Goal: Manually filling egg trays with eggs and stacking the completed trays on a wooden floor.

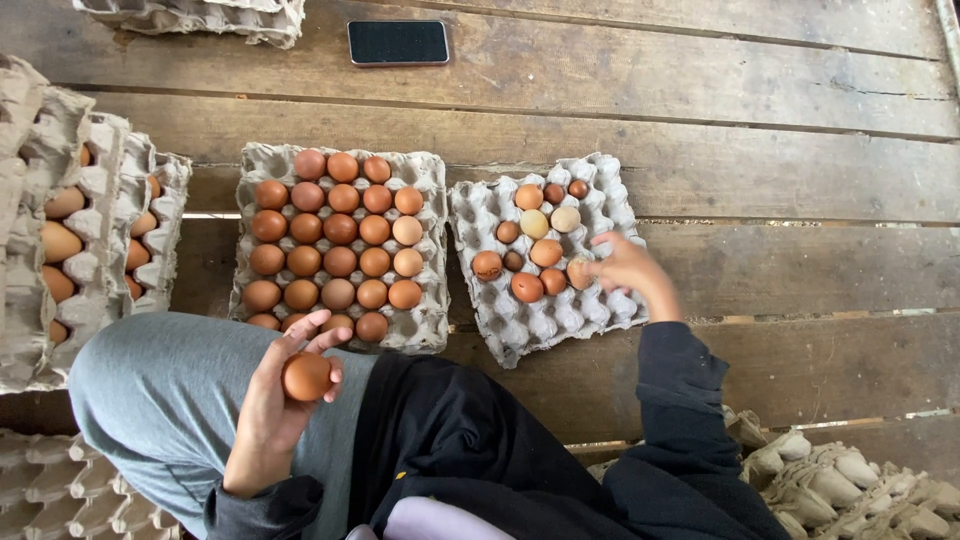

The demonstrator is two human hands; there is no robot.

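My left hand [275, 395] rests above my grey-trousered knee and holds a brown egg [306, 376] in its palm. My right hand [625, 270] reaches over the partly filled grey egg tray [560, 320] and touches an egg [579, 272] at the right edge of the cluster of brown and pale eggs. Left of that tray lies a nearly full egg tray [430, 170] packed with brown eggs, its front edge partly hidden behind my knee and left hand.
A stack of filled egg trays [90, 240] stands at the left. Empty trays lie at the back left [200, 15], lower left [60, 485] and lower right [850, 480]. A dark phone [398, 42] lies on the wooden plank floor [780, 160].
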